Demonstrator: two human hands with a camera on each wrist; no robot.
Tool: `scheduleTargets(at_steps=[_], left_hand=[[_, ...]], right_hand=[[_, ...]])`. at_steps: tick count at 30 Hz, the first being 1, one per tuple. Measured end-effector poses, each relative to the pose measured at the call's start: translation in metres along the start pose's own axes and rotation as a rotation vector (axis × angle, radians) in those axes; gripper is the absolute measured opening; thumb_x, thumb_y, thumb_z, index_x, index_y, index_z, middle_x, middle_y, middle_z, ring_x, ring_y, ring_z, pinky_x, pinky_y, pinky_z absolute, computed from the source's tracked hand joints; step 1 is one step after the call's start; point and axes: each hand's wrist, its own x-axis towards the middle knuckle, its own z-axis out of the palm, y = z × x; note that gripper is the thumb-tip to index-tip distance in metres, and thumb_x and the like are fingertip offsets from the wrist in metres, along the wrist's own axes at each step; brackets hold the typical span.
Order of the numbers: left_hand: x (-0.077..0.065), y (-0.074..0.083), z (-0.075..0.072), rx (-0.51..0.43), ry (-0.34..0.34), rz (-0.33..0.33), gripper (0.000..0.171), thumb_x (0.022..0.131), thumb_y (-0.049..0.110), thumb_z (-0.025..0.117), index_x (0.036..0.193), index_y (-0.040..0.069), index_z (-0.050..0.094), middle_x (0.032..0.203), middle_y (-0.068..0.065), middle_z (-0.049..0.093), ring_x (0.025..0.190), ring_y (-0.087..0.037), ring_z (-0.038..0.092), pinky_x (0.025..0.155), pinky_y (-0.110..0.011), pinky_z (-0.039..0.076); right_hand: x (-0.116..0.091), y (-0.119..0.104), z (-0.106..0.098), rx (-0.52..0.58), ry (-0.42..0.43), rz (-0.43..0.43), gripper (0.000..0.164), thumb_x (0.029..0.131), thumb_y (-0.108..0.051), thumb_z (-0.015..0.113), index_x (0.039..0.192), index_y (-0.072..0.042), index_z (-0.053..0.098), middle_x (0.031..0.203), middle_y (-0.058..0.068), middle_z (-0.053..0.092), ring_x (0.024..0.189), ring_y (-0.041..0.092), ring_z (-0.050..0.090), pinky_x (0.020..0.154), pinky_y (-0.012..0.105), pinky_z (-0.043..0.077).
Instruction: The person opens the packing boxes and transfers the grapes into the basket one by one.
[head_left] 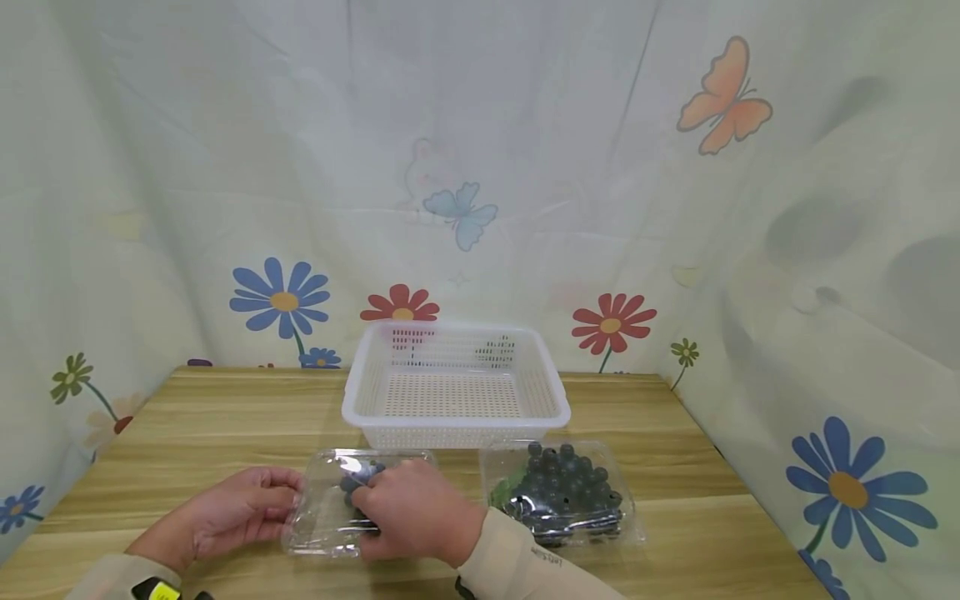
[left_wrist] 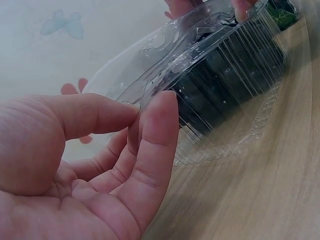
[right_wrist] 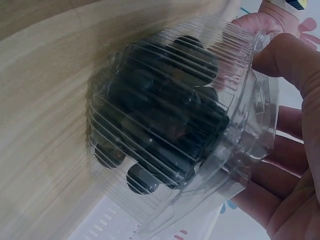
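A clear plastic clamshell box [head_left: 311, 508] with dark grapes [head_left: 352, 483] inside sits on the table between both hands. At its left end, the left hand [head_left: 243, 508] pinches the rim between thumb and fingertips; the left wrist view shows this hand [left_wrist: 115, 155] at a corner of the rim. My right hand [head_left: 420, 512] reaches over the box's right part and covers some of the grapes. In the right wrist view the thumb [right_wrist: 285, 62] lies on the rim while the other fingers lie over the lid. Ribbed sides of the box [right_wrist: 120, 165] blur the grapes.
Right of the hands lies a second clear clamshell box [head_left: 633, 533] with dark grapes [head_left: 566, 479] and a green leaf [head_left: 506, 487]. Behind both boxes stands a white perforated basket [head_left: 457, 433]. A flower-patterned curtain [head_left: 510, 250] hangs around the wooden table [head_left: 247, 417].
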Motion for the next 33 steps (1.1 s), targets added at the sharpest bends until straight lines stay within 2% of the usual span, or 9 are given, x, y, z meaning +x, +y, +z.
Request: scheduleTargets(at_steps=[7, 14, 22, 27, 33], left_hand=[[0.001, 0.001, 0.0, 0.001, 0.001, -0.01, 0.017, 0.103, 0.001, 0.048, 0.113, 0.008, 0.06, 0.105, -0.004, 0.072, 0.099, -0.016, 0.071, 0.089, -0.033, 0.062], [0.002, 0.003, 0.0, 0.004, -0.009, -0.016, 0.019, 0.104, 0.001, 0.047, 0.115, 0.007, 0.06, 0.107, -0.004, 0.072, 0.101, -0.018, 0.071, 0.091, -0.035, 0.061], [0.001, 0.003, -0.001, 0.014, -0.007, -0.014, 0.018, 0.104, 0.001, 0.048, 0.117, 0.007, 0.059, 0.109, -0.004, 0.071, 0.102, -0.018, 0.071, 0.091, -0.035, 0.061], [0.001, 0.004, -0.001, 0.013, -0.014, -0.021, 0.018, 0.104, 0.001, 0.048, 0.116, 0.008, 0.058, 0.108, -0.002, 0.071, 0.101, -0.016, 0.071, 0.09, -0.034, 0.061], [0.002, 0.002, -0.001, 0.008, -0.05, 0.009, 0.019, 0.104, 0.0, 0.046, 0.114, 0.011, 0.057, 0.103, 0.001, 0.071, 0.097, -0.013, 0.071, 0.088, -0.032, 0.062]], right_hand=[[0.004, -0.001, -0.006, -0.009, -0.007, -0.009, 0.029, 0.082, -0.055, 0.072, 0.076, -0.031, 0.058, 0.065, -0.019, 0.054, 0.056, -0.001, 0.048, 0.047, 0.02, 0.04], [0.012, -0.008, -0.007, -0.088, -0.024, 0.001, 0.031, 0.08, -0.062, 0.07, 0.079, -0.032, 0.06, 0.063, -0.018, 0.057, 0.053, 0.002, 0.052, 0.044, 0.023, 0.037], [0.017, -0.015, -0.006, -0.104, -0.057, 0.006, 0.028, 0.084, -0.056, 0.067, 0.079, -0.03, 0.058, 0.058, -0.016, 0.053, 0.045, 0.004, 0.042, 0.04, 0.023, 0.032], [0.02, -0.019, -0.007, -0.098, -0.047, 0.008, 0.027, 0.086, -0.052, 0.066, 0.075, -0.03, 0.056, 0.056, -0.016, 0.049, 0.044, 0.004, 0.039, 0.039, 0.023, 0.032], [0.021, -0.023, -0.005, -0.109, -0.001, 0.014, 0.031, 0.084, -0.051, 0.068, 0.068, -0.03, 0.051, 0.054, -0.017, 0.049, 0.044, 0.004, 0.037, 0.038, 0.024, 0.029]])
